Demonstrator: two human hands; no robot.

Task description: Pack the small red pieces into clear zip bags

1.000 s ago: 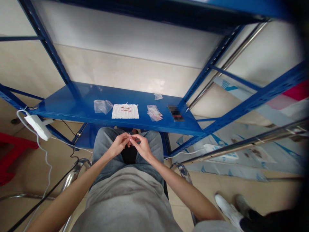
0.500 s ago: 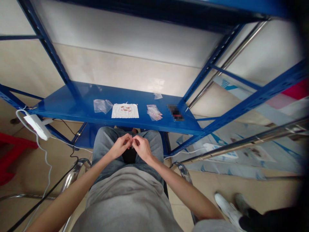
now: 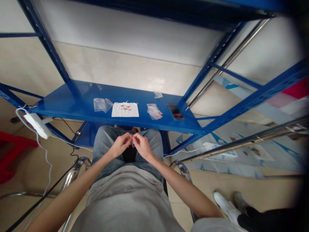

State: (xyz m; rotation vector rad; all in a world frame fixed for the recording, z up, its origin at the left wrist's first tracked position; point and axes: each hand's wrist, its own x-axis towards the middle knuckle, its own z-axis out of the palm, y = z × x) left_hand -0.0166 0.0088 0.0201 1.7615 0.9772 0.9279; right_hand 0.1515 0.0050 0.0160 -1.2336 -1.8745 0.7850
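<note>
Pinching narrowly above the jeans, the left hand and right hand meet on a tiny item, too small to make out; a loosened grip could drop it into the lap.

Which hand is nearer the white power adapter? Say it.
Left. The left hand lies right of the white power adapter in view; the right hand lies farther right.
</note>
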